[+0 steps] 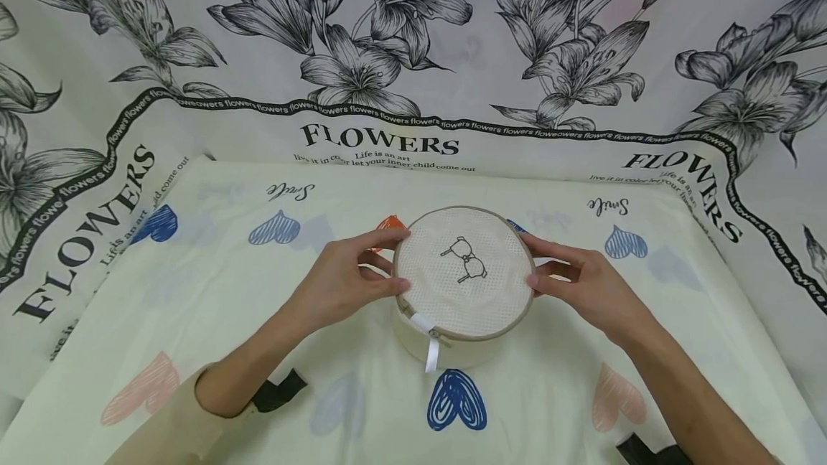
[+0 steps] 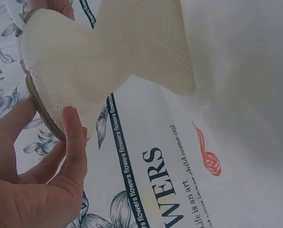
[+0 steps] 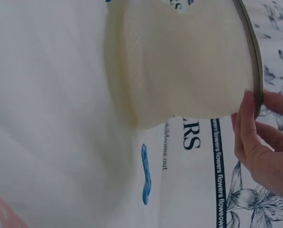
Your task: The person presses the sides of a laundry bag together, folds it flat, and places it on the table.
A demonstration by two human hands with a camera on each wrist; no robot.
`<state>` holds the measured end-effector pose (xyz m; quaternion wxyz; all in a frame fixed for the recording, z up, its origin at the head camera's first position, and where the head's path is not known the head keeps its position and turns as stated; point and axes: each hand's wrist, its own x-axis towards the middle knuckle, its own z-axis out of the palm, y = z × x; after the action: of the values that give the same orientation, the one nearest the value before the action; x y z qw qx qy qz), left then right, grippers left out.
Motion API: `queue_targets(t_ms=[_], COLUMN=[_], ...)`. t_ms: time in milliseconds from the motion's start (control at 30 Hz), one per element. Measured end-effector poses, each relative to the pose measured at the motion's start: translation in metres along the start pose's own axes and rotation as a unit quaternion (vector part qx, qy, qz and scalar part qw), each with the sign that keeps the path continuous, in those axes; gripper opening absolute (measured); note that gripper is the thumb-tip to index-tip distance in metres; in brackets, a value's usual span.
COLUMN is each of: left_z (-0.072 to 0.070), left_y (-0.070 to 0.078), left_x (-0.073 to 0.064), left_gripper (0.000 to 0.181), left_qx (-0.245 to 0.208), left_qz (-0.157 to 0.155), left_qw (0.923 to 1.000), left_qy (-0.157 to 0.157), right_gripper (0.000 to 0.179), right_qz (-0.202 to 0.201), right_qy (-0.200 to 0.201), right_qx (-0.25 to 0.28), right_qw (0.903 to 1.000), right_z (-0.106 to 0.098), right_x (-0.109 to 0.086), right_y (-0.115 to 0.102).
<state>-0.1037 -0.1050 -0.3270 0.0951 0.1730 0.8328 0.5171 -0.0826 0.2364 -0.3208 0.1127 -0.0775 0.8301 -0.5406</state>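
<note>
A round, cream mesh laundry bag (image 1: pixel 426 250) is held up in the middle of the head view, its lid printed with a small black bra outline (image 1: pixel 466 261). My left hand (image 1: pixel 339 275) pinches the left side of its rim between thumb and fingers. Opposite, my right hand (image 1: pixel 584 285) pinches the right side of the rim. A zipper (image 2: pixel 45 116) runs round this edge, and a white fabric tab (image 1: pixel 431 354) hangs at the front. In both wrist views the soft mesh side wall (image 3: pixel 189 61) sags below the rim, with an inward fold in the left wrist view.
Beneath lies a pale cloth (image 1: pixel 530 400) printed with hearts. Behind it rises a white cloth (image 1: pixel 549 156) with black flowers and lettering. A black strap (image 1: pixel 280 390) shows by the left sleeve (image 1: pixel 177 425), another black strap (image 1: pixel 649 451) near the right forearm.
</note>
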Motion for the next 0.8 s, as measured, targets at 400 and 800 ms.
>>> queue_targets(t_ms=[400, 800], left_z=[0.0031, 0.0047], left_y=[-0.0068, -0.0092], left_x=[0.0042, 0.0047], left_gripper=[0.055, 0.056], left_qx=[0.009, 0.019], left_qz=[-0.009, -0.021], left_qw=[0.9999, 0.9996], left_qy=[0.010, 0.007], right_gripper=[0.053, 0.056], right_qz=[0.003, 0.027], right_qy=[0.038, 0.024], right_qx=[0.040, -0.030], right_qw=[0.9985, 0.9989], right_z=[0.0080, 0.0096], right_x=[0.0041, 0.0041], right_y=[0.0092, 0.0095])
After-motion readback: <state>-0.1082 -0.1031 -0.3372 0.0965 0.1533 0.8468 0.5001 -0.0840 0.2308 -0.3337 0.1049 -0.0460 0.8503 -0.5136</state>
